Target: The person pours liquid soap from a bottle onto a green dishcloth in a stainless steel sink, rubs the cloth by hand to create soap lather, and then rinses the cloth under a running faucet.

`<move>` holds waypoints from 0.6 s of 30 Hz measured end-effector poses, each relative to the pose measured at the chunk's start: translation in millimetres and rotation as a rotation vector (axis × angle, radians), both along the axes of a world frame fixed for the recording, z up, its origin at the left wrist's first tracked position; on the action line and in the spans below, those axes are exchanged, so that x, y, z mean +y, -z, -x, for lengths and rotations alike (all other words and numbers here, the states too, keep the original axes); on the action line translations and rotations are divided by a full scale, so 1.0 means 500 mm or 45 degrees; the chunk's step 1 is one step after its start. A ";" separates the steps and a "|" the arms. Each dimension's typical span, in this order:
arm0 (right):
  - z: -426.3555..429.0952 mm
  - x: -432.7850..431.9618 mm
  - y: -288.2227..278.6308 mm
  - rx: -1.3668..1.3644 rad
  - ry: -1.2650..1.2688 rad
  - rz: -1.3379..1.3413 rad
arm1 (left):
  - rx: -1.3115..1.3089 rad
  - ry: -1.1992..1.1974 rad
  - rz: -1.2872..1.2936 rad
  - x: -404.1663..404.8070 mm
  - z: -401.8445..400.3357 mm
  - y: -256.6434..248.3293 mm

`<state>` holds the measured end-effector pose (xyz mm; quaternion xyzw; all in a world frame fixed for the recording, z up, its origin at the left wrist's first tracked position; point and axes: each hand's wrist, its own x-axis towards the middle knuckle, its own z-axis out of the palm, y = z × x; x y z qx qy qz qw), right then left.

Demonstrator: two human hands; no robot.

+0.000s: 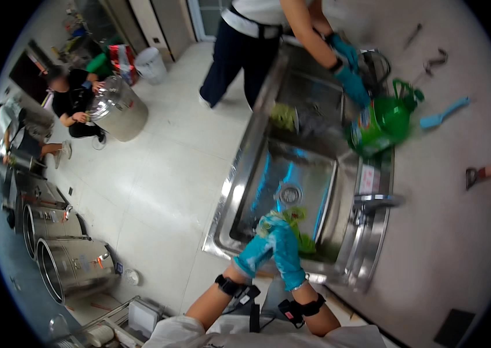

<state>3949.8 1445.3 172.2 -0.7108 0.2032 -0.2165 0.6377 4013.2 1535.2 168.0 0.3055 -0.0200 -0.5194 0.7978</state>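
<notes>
My left hand (254, 252) and my right hand (287, 248), both in foamy blue rubber gloves, are pressed together over the near end of a stainless steel sink (228, 204). A pale yellowish-green wad (266, 225) covered in suds shows at the fingers, blurred; it looks like a sponge or cloth. Limp bright-green material (305, 241) hangs beside my right hand inside the basin. The round drain strainer (290, 194) lies beyond my fingertips. Black straps with small devices are around both my wrists.
A co-worker's gloved hand (352, 87) is at a large green detergent jug (382, 124) by the far basin. A faucet (365, 209) stands at the sink's wall side. A blue brush (445, 114) hangs there. Leftward are steel drums (76, 269) and two people by a lidded drum (123, 113).
</notes>
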 end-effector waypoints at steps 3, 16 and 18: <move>0.038 0.004 -0.014 0.178 0.078 0.083 | -0.748 0.195 -0.110 -0.012 -0.009 0.079; 0.239 -0.092 0.146 0.197 0.985 -0.771 | 0.476 -0.135 -0.113 -0.082 -0.080 0.265; 0.250 -0.088 0.168 0.202 1.017 -0.762 | 0.681 -0.087 0.020 -0.070 -0.091 0.274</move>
